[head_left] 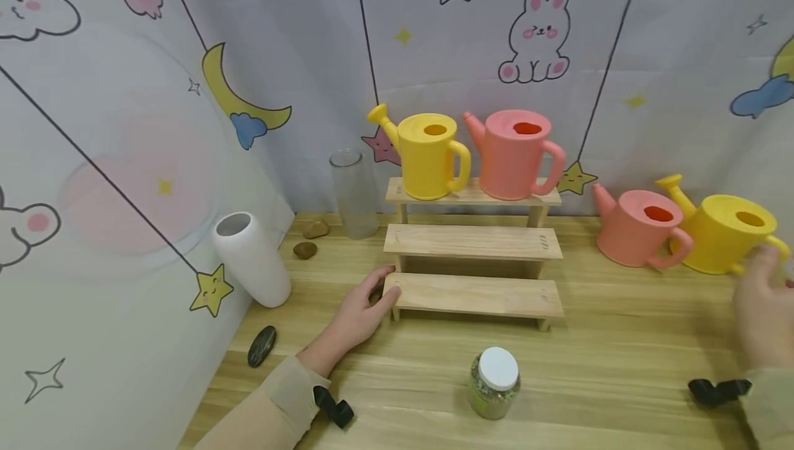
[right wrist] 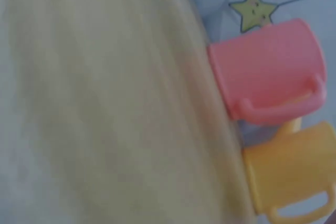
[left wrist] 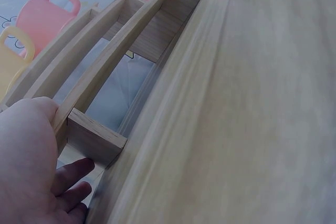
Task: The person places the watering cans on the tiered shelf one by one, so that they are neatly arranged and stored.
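My left hand (head_left: 362,309) grips the left end of the lowest shelf of a three-step wooden stand (head_left: 474,295); in the left wrist view the thumb lies on the board and the fingers (left wrist: 73,177) curl below, beside its leg. On the top step stand a yellow watering can (head_left: 428,157) and a pink watering can (head_left: 515,157). Blurred, my right hand (head_left: 766,305) is beside the handle of another yellow watering can (head_left: 719,236) on the table. In the right wrist view that handle shows no fingers round it. Another pink watering can (head_left: 639,229) is next to it.
A lidded jar (head_left: 493,384) stands in front of the stand. To the left are a clear glass cylinder (head_left: 355,195), a white vase (head_left: 253,260), a black stone (head_left: 262,346) and two brown stones (head_left: 304,250). A patterned cloth backdrop (head_left: 446,57) borders the table.
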A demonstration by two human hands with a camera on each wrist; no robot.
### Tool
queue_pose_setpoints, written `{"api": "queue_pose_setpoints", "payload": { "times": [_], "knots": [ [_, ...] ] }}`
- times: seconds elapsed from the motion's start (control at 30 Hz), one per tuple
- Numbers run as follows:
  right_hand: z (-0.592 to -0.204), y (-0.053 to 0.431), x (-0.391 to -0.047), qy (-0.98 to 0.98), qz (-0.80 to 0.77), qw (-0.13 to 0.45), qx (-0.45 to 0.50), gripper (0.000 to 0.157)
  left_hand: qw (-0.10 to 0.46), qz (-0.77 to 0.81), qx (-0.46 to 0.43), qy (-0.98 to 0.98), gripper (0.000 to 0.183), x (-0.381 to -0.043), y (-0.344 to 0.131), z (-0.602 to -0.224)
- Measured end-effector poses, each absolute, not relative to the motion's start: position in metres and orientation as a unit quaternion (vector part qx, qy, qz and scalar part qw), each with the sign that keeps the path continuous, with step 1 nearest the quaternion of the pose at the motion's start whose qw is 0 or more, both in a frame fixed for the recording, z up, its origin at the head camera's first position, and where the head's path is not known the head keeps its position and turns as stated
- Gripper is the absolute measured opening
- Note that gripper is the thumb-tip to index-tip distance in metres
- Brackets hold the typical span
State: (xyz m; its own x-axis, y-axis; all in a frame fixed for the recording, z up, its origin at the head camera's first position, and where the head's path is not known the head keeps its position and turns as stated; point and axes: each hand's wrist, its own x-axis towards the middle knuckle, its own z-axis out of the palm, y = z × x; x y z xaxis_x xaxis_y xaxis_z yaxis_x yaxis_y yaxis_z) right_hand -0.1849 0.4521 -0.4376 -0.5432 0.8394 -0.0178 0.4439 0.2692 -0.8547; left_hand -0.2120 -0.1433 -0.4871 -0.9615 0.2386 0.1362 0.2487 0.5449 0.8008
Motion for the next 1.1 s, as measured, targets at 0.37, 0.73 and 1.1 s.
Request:
{"api": "queue_pose_setpoints", "payload": {
  "times": [0.37,0.73,1.1],
  "knots": [
    [-0.471,0.47,-0.183,-0.785,0.413,0.248,-0.389,0.073,0.0,-0.459,-0.144,-0.877,0.055,-0.212,-0.143,-0.485],
    [-0.478,0.479,-0.199,-0.792,0.446,0.236,-0.344,0.071,0.009,-0.455,-0.145,-0.878,0.056,-0.216,-0.145,-0.483],
    [-0.486,0.482,-0.203,-0.792,0.426,0.229,-0.372,0.061,0.007,-0.454,-0.141,-0.88,0.052,-0.215,-0.145,-0.489]
  ]
}}
